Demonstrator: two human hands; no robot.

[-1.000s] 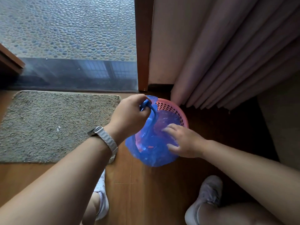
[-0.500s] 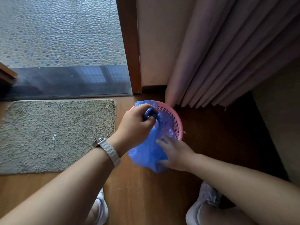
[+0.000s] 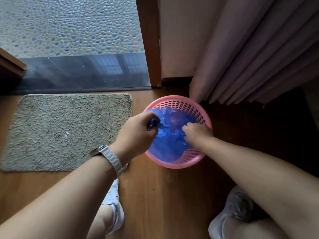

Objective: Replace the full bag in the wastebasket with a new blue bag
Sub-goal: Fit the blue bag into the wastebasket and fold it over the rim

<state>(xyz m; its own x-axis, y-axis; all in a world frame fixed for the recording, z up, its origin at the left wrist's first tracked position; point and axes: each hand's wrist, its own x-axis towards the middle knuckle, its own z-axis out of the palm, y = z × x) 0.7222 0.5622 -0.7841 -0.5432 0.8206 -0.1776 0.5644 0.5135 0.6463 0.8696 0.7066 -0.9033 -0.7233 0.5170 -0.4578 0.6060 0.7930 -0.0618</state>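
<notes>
A round pink perforated wastebasket [image 3: 198, 110] stands upright on the wooden floor. A blue plastic bag [image 3: 170, 144] lies crumpled inside it, covering the near and left part of the opening. My left hand [image 3: 138, 133] is at the basket's left rim, closed on a bunched fold of the blue bag. My right hand [image 3: 197, 132] reaches down into the basket with its fingers curled into the bag's plastic near the middle. What lies under the bag is hidden.
A grey shaggy doormat [image 3: 69, 130] lies to the left of the basket. A pinkish curtain [image 3: 250, 57] hangs just behind it, next to a wooden door frame [image 3: 150, 42] and glass door. My two shoes [image 3: 114, 207] stand near the bottom edge.
The bag hung over the basket's near side before; now it sits down inside the basket. My right hand moved from the bag's outside into the basket, and my left hand lowered to the rim.
</notes>
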